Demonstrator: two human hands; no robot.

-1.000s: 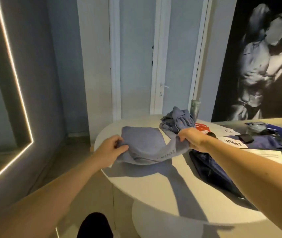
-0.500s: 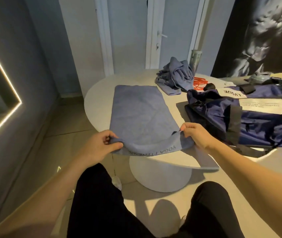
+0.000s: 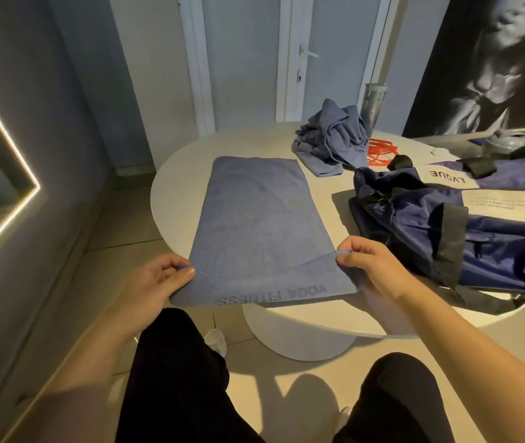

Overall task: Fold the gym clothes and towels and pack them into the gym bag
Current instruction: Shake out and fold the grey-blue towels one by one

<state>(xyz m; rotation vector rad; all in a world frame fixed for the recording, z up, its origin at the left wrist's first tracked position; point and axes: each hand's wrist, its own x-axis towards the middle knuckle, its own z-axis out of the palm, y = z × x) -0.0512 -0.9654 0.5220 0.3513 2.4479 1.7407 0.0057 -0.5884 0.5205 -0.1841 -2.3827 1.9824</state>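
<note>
Head view: a person's left hand and right hand each pinch a near corner of the blue towel, spread lengthwise away across the desk; the navy gym bag lies just right.

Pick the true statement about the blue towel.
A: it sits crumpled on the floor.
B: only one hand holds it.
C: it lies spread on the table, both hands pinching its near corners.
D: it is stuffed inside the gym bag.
C: the towel lies spread flat on the table, the left hand and the right hand each pinching a near corner, with the gym bag beside it.
</note>
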